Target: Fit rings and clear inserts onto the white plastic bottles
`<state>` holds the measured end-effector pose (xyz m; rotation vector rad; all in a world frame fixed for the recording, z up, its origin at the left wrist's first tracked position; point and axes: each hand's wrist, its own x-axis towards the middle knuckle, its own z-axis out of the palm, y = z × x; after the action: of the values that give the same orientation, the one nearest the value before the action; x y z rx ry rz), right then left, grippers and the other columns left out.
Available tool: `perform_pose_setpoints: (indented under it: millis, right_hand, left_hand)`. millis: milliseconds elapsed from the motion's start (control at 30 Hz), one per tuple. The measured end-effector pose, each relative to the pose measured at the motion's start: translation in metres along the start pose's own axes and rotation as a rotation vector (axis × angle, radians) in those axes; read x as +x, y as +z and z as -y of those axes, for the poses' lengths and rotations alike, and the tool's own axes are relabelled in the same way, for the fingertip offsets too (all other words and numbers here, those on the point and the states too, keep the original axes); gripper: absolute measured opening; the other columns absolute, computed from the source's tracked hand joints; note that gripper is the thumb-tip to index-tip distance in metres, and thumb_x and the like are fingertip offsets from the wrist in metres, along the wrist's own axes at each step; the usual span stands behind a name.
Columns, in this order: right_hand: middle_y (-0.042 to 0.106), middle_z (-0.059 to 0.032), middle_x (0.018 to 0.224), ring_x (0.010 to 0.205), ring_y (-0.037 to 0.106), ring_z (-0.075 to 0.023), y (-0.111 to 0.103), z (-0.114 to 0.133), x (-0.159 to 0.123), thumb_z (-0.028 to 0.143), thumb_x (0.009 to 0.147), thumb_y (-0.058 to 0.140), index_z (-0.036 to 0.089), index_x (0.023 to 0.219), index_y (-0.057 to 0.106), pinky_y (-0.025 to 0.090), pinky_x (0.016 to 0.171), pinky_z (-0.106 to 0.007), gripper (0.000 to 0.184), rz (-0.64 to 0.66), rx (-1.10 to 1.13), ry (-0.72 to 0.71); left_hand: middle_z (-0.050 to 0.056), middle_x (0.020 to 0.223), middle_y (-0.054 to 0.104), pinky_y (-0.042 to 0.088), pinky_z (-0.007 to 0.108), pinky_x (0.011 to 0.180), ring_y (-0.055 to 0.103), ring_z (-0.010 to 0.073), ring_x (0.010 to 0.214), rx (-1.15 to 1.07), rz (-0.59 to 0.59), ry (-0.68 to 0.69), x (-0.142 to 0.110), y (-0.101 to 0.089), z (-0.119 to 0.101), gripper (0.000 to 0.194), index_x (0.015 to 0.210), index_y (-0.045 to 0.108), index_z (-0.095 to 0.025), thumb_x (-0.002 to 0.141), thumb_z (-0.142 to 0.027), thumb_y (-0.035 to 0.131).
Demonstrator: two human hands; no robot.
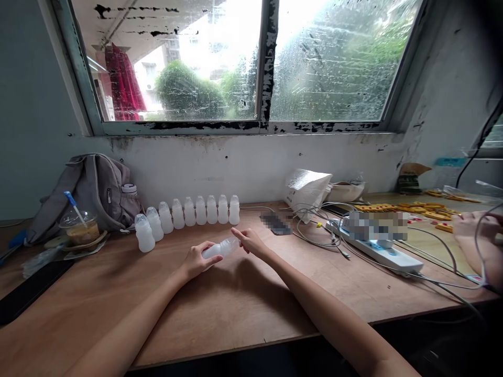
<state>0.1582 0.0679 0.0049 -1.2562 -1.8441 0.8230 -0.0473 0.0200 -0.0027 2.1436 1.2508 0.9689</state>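
A frosted white baby bottle (pixel 215 251) with a clear cap (pixel 230 243) is tilted nearly on its side just above the table. My left hand (pixel 197 258) is wrapped round the bottle's body. At the other end, the fingers of my right hand (pixel 251 242) are closed around the clear cap, index finger on its upper side; the thumb is mostly hidden. Behind my hands, several similar capped bottles (pixel 178 214) stand upright in a curved row, with the nearest one (pixel 144 234) at the left end.
Left are a grey backpack (pixel 92 183), an iced drink cup (pixel 80 228) and a black flat object (pixel 35 288). Right are a blurred phone (pixel 281 226), a white bag (pixel 306 188), tangled cables and a power strip (pixel 385 254). Another person's hand (pixel 477 228) rests near yellow parts (pixel 432 212).
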Motion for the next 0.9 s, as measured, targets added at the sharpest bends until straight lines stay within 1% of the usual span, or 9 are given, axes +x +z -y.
perform_pose_setpoints:
  millis: [100, 200, 267, 400, 500, 633, 733, 900]
  right_hand:
    - [0.033, 0.0037, 0.033, 0.032, 0.032, -0.0060, 0.008, -0.008, 0.001, 0.057, 0.078, 0.028, 0.018, 0.041, 0.033, 0.024, 0.037, -0.021, 0.054, -0.008, 0.016, -0.093]
    - [0.031, 0.0039, 0.037, 0.037, 0.030, -0.0069, 0.015, -0.015, 0.001, 0.052, 0.081, 0.025, 0.019, 0.043, 0.030, 0.022, 0.040, -0.022, 0.050, -0.040, 0.011, -0.168]
    - [0.030, 0.0037, 0.039, 0.038, 0.029, -0.0075, 0.019, -0.018, 0.000, 0.048, 0.082, 0.022, 0.019, 0.044, 0.030, 0.022, 0.041, -0.023, 0.048, -0.070, -0.009, -0.192]
    - [0.031, 0.0029, 0.040, 0.042, 0.031, -0.0092, 0.025, -0.022, -0.002, 0.039, 0.082, 0.020, 0.020, 0.045, 0.027, 0.023, 0.044, -0.024, 0.043, -0.156, -0.081, -0.213]
    - [0.032, 0.0025, 0.041, 0.044, 0.031, -0.0102, 0.027, -0.021, -0.003, 0.035, 0.082, 0.020, 0.020, 0.045, 0.025, 0.024, 0.046, -0.024, 0.040, -0.206, -0.148, -0.233]
    - [0.032, 0.0023, 0.044, 0.047, 0.031, -0.0112, 0.030, -0.019, -0.004, 0.034, 0.081, 0.020, 0.020, 0.047, 0.025, 0.025, 0.048, -0.024, 0.037, -0.242, -0.168, -0.223]
    - [0.036, 0.0014, 0.046, 0.050, 0.034, -0.0120, 0.033, -0.019, -0.006, 0.033, 0.081, 0.019, 0.020, 0.049, 0.027, 0.027, 0.051, -0.025, 0.035, -0.278, -0.178, -0.213]
    - [0.037, 0.0007, 0.046, 0.050, 0.037, -0.0124, 0.038, -0.022, -0.007, 0.034, 0.083, 0.018, 0.021, 0.048, 0.027, 0.029, 0.052, -0.025, 0.039, -0.295, -0.169, -0.221]
  left_hand:
    - [0.002, 0.084, 0.064, 0.043, 0.022, 0.062, 0.057, 0.0157, 0.072, 0.005, 0.009, 0.014, -0.002, -0.001, -0.001, 0.044, 0.095, 0.059, -0.019, 0.064, -0.051, 0.057]
    - [0.002, 0.083, 0.064, 0.043, 0.022, 0.062, 0.057, 0.0152, 0.070, -0.003, 0.015, 0.026, -0.002, 0.000, 0.001, 0.044, 0.094, 0.060, -0.018, 0.064, -0.050, 0.058]
    - [0.002, 0.082, 0.064, 0.043, 0.022, 0.062, 0.057, 0.0151, 0.070, -0.014, 0.017, 0.031, -0.002, 0.000, 0.003, 0.043, 0.093, 0.060, -0.018, 0.065, -0.050, 0.057]
    - [0.001, 0.079, 0.064, 0.042, 0.021, 0.062, 0.057, 0.0154, 0.070, -0.008, -0.006, 0.036, -0.001, 0.001, 0.007, 0.041, 0.089, 0.062, -0.018, 0.064, -0.050, 0.058]
    - [0.001, 0.077, 0.064, 0.042, 0.021, 0.060, 0.057, 0.0147, 0.067, 0.019, -0.001, 0.051, -0.002, 0.001, 0.003, 0.040, 0.089, 0.061, -0.018, 0.065, -0.050, 0.057]
    - [0.000, 0.076, 0.063, 0.041, 0.021, 0.060, 0.056, 0.0139, 0.066, 0.049, -0.020, 0.047, -0.004, 0.000, -0.004, 0.038, 0.087, 0.061, -0.019, 0.065, -0.049, 0.056]
    - [0.000, 0.075, 0.063, 0.041, 0.021, 0.059, 0.055, 0.0138, 0.065, 0.051, -0.032, 0.034, -0.005, 0.000, -0.007, 0.038, 0.086, 0.060, -0.018, 0.065, -0.050, 0.057]
    - [0.000, 0.075, 0.062, 0.041, 0.022, 0.059, 0.055, 0.0139, 0.066, 0.045, -0.026, 0.039, -0.005, 0.001, -0.007, 0.039, 0.086, 0.060, -0.018, 0.065, -0.051, 0.056]
